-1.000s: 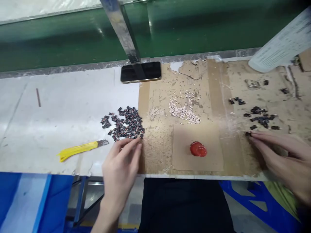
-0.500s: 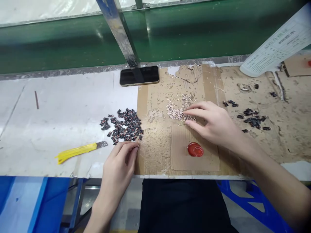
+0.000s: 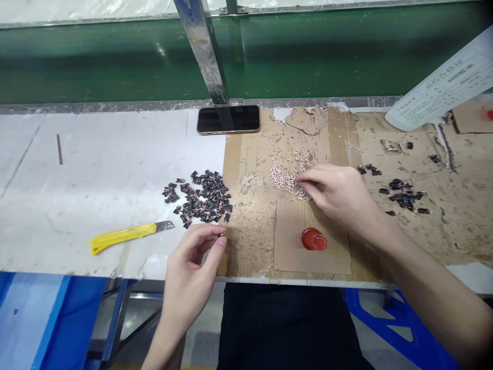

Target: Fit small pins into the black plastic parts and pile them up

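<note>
My left hand (image 3: 194, 267) pinches a tiny part (image 3: 221, 234) between thumb and fingertips, just below a pile of small black pieces (image 3: 208, 198) on the white tabletop. The part is too small to make out well. At the pile of tiny pinkish bits (image 3: 283, 180) on the cardboard, my right hand (image 3: 342, 192) has its thumb and index fingertips pressed together; whatever is between them is hidden. A glossy red blob (image 3: 314, 239) lies on a cardboard square (image 3: 292, 257) below my right hand.
A yellow cutter (image 3: 127, 236) with its blade out lies left. The phone (image 3: 228, 119) rests flat by the metal post (image 3: 206, 51). More black pieces (image 3: 406, 198) are on the right, below a leaning white bottle (image 3: 439, 87). A brown strip (image 3: 59, 149) lies far left.
My right hand's fingers have closed together at the pinkish bits. My left hand has turned slightly, and the tiny part at its fingertips shows more. The whole view has shifted a little.
</note>
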`<state>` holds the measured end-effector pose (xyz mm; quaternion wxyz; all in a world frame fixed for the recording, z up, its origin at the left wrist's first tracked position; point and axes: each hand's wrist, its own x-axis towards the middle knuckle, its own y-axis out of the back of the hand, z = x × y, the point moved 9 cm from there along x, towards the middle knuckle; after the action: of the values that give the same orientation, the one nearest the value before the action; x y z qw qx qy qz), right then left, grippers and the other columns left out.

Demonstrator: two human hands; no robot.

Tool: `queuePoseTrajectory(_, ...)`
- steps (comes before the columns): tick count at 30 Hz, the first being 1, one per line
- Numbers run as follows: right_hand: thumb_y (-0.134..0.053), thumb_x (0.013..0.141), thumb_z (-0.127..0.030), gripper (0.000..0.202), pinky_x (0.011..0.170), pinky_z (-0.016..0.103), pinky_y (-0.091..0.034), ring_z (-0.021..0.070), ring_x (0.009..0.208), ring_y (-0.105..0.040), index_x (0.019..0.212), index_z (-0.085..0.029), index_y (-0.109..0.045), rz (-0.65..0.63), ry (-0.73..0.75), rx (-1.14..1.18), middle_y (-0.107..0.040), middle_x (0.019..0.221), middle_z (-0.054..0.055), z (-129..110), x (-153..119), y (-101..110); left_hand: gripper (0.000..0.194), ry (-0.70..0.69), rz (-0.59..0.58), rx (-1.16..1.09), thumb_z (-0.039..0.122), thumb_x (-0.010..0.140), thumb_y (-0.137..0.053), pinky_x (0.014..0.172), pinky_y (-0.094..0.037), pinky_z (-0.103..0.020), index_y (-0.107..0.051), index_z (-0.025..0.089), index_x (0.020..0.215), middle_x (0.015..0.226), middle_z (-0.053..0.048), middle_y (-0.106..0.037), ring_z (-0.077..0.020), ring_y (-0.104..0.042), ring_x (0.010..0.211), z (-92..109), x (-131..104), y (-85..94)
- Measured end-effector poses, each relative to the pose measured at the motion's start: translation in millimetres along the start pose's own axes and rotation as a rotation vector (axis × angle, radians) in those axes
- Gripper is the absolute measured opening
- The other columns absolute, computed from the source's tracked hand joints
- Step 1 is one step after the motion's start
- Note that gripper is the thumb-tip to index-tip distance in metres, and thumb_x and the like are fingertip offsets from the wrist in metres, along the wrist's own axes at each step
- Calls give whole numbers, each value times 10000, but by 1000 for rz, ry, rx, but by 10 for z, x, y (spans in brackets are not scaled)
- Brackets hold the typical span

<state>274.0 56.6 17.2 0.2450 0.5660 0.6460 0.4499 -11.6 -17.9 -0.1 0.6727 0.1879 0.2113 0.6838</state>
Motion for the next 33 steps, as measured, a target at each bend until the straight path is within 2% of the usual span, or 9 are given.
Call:
queuePoseTrajectory(4,-707,951,-210,147,874,471,-650,257,898,-805,940,-265,-842,127,-94,145,-857,982,31,60,-59,133,30,122,42,-326,173,895,-741,728,-610,-187,-740,193,873,978,-21,-730,-131,-730,826,120,38,-109)
queuePoseTrajectory(8,-795,919,-292,79,822,407,-706,215,811,-820,973,-244,-826,239,-253,387,-854,922,31,214,-252,262,77,117,-5,-472,129,942,-713,661,-603,-163,-727,200,969,813,20,-728,-100,-719,691,370,51,-322)
queuePoseTrajectory(11,-856,885,-354,149,732,316,-714,170,734,-814,988,-252,-822,218,-414,758,-847,869,17,328,-476,231,201,-32,-83,-480,91,996,-657,724,-610,-153,-733,237,1111,886,33,-740,-79,-727,753,682,45,-499)
queuePoseTrajectory(13,-912,835,-354,176,712,252,-702,141,726,-806,974,-282,-831,169,-523,1034,-847,872,-1,326,-623,160,224,-174,-134,-445,70,1004,-646,771,-615,-157,-747,230,1122,977,19,-754,-74,-726,809,918,38,-612)
queuePoseTrajectory(15,-947,795,-332,203,691,225,-695,135,713,-800,962,-294,-838,126,-574,1179,-845,860,-7,245,-724,138,175,-309,-159,-390,58,993,-677,795,-616,-157,-755,189,1078,1009,0,-773,-77,-726,842,1120,36,-700)
queuePoseTrajectory(19,-934,811,-319,215,697,243,-706,165,746,-819,999,-295,-834,61,-579,1196,-838,847,1,55,-795,173,91,-565,-130,-211,79,995,-718,865,-617,-189,-757,138,1051,1000,-40,-813,-107,-754,900,1409,22,-778)
queuePoseTrajectory(22,-933,813,-308,226,722,230,-704,166,787,-825,1009,-286,-822,77,-545,1162,-834,866,4,-16,-804,225,85,-667,-130,-113,100,1009,-706,849,-621,-211,-762,140,1060,994,-54,-814,-126,-764,897,1493,0,-802)
queuePoseTrajectory(26,-937,799,-233,256,745,193,-691,146,822,-815,1013,-283,-806,151,-482,1134,-829,894,-3,-45,-846,295,85,-664,-141,-73,91,1004,-701,805,-617,-216,-757,132,1054,953,-55,-805,-127,-753,847,1495,-28,-797)
queuePoseTrajectory(33,-885,832,-132,276,774,149,-672,116,810,-819,1003,-321,-779,149,-405,1085,-832,908,-40,-105,-883,323,95,-623,-214,-134,71,1001,-679,793,-616,-217,-746,124,1044,961,-61,-800,-132,-749,845,1471,-62,-834)
